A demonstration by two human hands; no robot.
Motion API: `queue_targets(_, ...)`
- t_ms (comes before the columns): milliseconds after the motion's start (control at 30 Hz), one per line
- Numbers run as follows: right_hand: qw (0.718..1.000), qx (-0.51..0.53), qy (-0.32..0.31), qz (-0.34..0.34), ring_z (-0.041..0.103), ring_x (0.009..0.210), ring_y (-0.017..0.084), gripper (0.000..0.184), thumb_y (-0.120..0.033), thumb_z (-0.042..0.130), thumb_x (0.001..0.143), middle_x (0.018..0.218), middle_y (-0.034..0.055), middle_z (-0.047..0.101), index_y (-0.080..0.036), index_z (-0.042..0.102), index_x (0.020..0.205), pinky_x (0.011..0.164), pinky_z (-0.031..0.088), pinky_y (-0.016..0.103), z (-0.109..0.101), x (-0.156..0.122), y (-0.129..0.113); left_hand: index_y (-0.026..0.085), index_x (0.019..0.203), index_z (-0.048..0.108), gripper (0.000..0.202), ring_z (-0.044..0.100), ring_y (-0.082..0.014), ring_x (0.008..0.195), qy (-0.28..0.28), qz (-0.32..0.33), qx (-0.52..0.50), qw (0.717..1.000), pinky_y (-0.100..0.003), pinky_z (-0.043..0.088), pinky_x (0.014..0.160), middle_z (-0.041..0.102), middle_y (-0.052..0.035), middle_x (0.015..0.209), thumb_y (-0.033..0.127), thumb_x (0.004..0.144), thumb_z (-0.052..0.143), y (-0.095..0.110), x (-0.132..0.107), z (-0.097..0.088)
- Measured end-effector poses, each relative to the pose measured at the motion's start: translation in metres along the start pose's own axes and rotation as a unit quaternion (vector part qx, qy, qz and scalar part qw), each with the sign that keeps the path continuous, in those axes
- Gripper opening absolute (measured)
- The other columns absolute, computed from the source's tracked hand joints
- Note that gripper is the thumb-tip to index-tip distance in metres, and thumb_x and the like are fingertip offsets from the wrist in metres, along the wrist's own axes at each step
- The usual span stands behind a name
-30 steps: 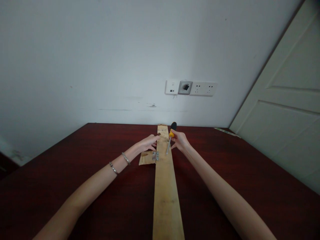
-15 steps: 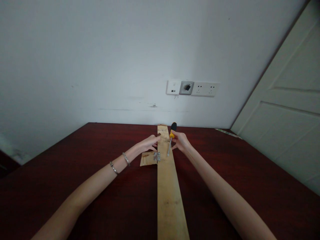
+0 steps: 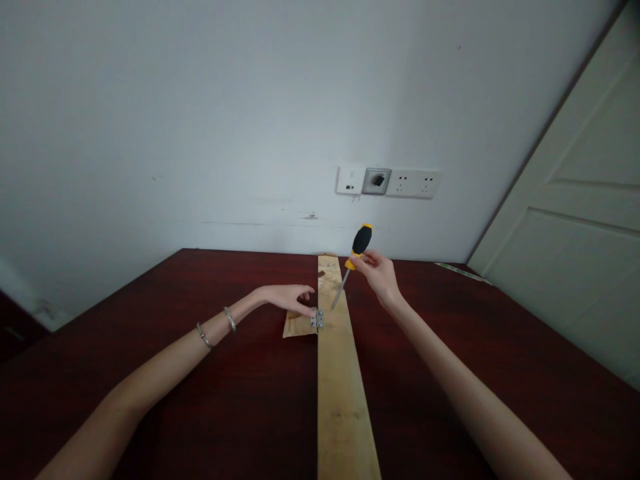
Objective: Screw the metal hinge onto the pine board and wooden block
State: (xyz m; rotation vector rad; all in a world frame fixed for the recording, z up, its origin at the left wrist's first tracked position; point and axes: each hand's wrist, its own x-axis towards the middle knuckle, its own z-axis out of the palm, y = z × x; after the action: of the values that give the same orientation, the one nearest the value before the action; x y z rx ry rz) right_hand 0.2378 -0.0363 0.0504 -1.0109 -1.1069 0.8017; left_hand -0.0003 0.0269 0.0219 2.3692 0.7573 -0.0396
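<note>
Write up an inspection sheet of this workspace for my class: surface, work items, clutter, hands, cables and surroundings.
Surface: dark red table, against a white wall.
Work items: long board running away from the wearer; short wooden piece at its left edge; metal hinge across the joint; screwdriver.
Clutter: thin pale strip at the far right edge.
Left hand: fingers spread, thumb at the hinge; contact unclear.
Right hand: holds the screwdriver, handle up, tip over the board; contact unclear.
Cables: nothing seen.
Surroundings: wall sockets; pale panelled door at right.
</note>
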Motion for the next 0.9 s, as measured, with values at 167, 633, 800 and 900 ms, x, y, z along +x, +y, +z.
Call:
queue_targets(167, 0.990, -0.047, -0.048, -0.123, 0.064, 0.071, 0.017, 0.033, -0.037, 0.076, 0.064, 0.077, 0.0036, 0.068, -0.017, 0.065, 0.088, 0.071, 0.053, 0.033, 0.015, -0.008, -0.016, 0.013, 0.133, 0.039, 0.098, 0.041, -0.0321, 0.118, 0.011, -0.022, 0.095, 0.995, -0.039, 0.037, 0.096, 0.046, -0.0163, 0.127, 0.063, 0.056, 0.073, 0.007, -0.018, 0.020)
queue_targets(633, 0.979, -0.063, -0.124, -0.150, 0.066, 0.081, 0.019, 0.034, -0.035, 0.075, 0.070, 0.091, 0.0062, 0.070, -0.017, 0.065, 0.096, 0.081, 0.053, 0.037, 0.025, -0.017, 0.001, 0.012, 0.128, 0.040, 0.086, 0.043, -0.0291, 0.116, 0.039, -0.017, 0.082, 0.996, -0.036, 0.037, 0.097, 0.043, -0.0140, 0.122, 0.054, 0.061, 0.074, 0.008, -0.030, 0.031)
queue_targets(800, 0.973, -0.093, -0.137, -0.163, 0.067, 0.082, 0.019, 0.034, -0.036, 0.074, 0.071, 0.092, 0.0064, 0.071, -0.017, 0.066, 0.098, 0.083, 0.054, 0.037, 0.023, -0.017, 0.002, 0.013, 0.121, 0.045, 0.079, 0.044, -0.0268, 0.110, 0.043, 0.007, 0.083, 0.996, -0.035, 0.038, 0.095, 0.044, -0.0105, 0.116, 0.053, 0.060, 0.075, 0.007, -0.031, 0.031)
queue_targets(900, 0.970, -0.105, -0.140, -0.169, 0.066, 0.083, 0.019, 0.035, -0.037, 0.073, 0.071, 0.095, 0.0065, 0.071, -0.018, 0.066, 0.100, 0.084, 0.053, 0.038, 0.023, -0.018, 0.003, 0.014, 0.119, 0.046, 0.074, 0.042, -0.0268, 0.109, 0.043, 0.021, 0.088, 0.995, -0.036, 0.036, 0.095, 0.045, -0.0092, 0.113, 0.051, 0.061, 0.074, 0.009, -0.031, 0.032)
